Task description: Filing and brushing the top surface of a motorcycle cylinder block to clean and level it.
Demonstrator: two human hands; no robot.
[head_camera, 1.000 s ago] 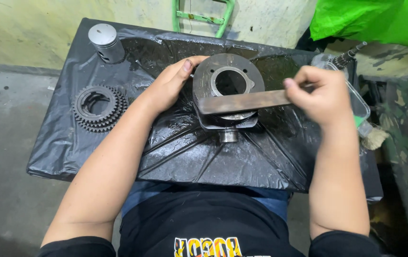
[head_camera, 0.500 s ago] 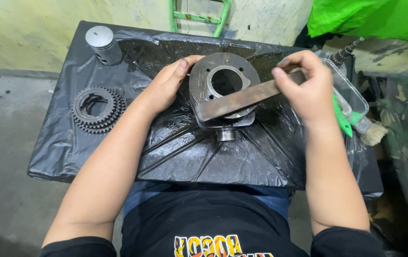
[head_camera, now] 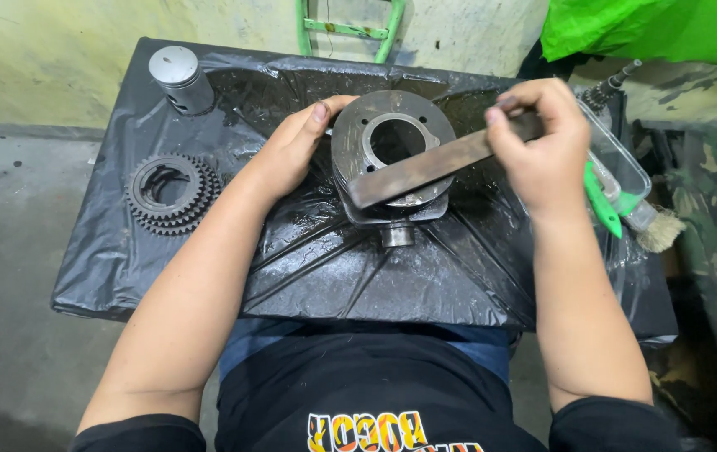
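A round dark metal engine cylinder (head_camera: 357, 139) with a central bore stands on a table covered in black plastic sheet (head_camera: 308, 259). My left hand (head_camera: 295, 146) rests against the cylinder's left side, fingers curled around its rim. My right hand (head_camera: 542, 151) grips one end of a flat rusty metal bar (head_camera: 421, 172), which lies slanted across the cylinder's top face, its free end pointing down-left.
A stack of toothed gears (head_camera: 170, 192) lies at the table's left. A grey piston (head_camera: 181, 79) stands at the back left. A clear plastic tray (head_camera: 622, 163) with a green-handled tool and a brush (head_camera: 655, 226) sits at the right. A green frame (head_camera: 350, 29) stands behind.
The bar has swung from nearly level across the cylinder to a steeper slant. My right hand has moved up and towards the back. My left hand stays on the cylinder.
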